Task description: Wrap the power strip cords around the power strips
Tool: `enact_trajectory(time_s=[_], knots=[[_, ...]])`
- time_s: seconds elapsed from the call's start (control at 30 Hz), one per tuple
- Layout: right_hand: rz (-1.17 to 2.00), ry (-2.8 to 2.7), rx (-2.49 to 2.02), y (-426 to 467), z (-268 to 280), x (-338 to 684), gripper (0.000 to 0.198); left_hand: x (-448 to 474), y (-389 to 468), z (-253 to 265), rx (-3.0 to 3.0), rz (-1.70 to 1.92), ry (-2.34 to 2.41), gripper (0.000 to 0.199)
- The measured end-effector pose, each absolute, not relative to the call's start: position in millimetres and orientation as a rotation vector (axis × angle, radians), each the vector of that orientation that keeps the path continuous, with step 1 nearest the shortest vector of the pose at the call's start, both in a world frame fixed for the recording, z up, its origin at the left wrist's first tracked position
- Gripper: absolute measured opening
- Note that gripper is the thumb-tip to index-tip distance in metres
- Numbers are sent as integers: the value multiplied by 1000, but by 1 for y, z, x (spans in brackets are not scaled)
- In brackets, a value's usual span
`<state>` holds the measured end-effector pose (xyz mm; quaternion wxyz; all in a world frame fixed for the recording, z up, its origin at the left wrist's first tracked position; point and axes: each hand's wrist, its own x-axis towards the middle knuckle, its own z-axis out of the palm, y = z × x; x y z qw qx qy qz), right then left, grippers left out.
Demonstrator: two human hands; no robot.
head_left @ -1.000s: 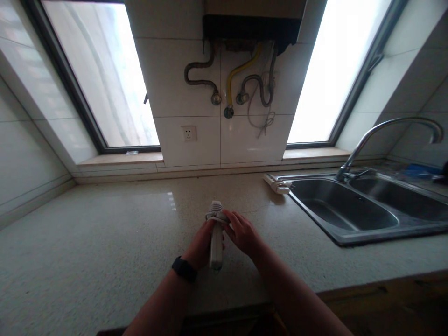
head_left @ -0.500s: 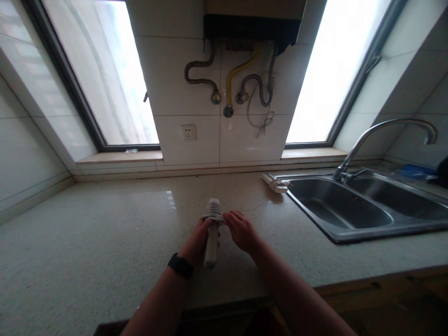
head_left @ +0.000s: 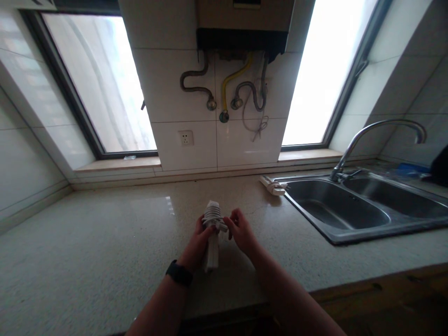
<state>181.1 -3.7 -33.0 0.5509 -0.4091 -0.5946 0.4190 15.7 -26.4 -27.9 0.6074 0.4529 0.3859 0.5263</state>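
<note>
Over the counter, a long white power strip (head_left: 213, 254) is held upright with its far end pointing away from me. A white cord (head_left: 212, 213) is wound in several turns around its far part. My left hand (head_left: 199, 242) is closed around the strip from the left, its thumb lying over the wound cord. At the right side, my right hand (head_left: 241, 231) pinches the cord's loose end with thumb and fingers, close by a white plug (head_left: 221, 227). The finger undersides are hidden.
Another white power strip (head_left: 273, 185) with its cord wrapped lies by the left rim of the steel double sink (head_left: 336, 238). A curved faucet (head_left: 353, 140) rises behind it. The speckled countertop (head_left: 105, 242) runs to the tiled wall with a socket (head_left: 185, 137).
The right hand has brought the cord end with its plug across the strip's right side. The left thumb has shifted up over the cord turns. The view has tilted up slightly.
</note>
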Motion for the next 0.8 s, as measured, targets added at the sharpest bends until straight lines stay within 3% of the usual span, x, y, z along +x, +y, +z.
enact_trajectory(time_s=[0.2,0.8], knots=[[1371,-1364,-937,-10,-26,181,51,16,-25,-25,1177,1391,1006,76],[1151,-1520,-834,-8,-10,211,24,15,-40,2,1031,1283,866,70]])
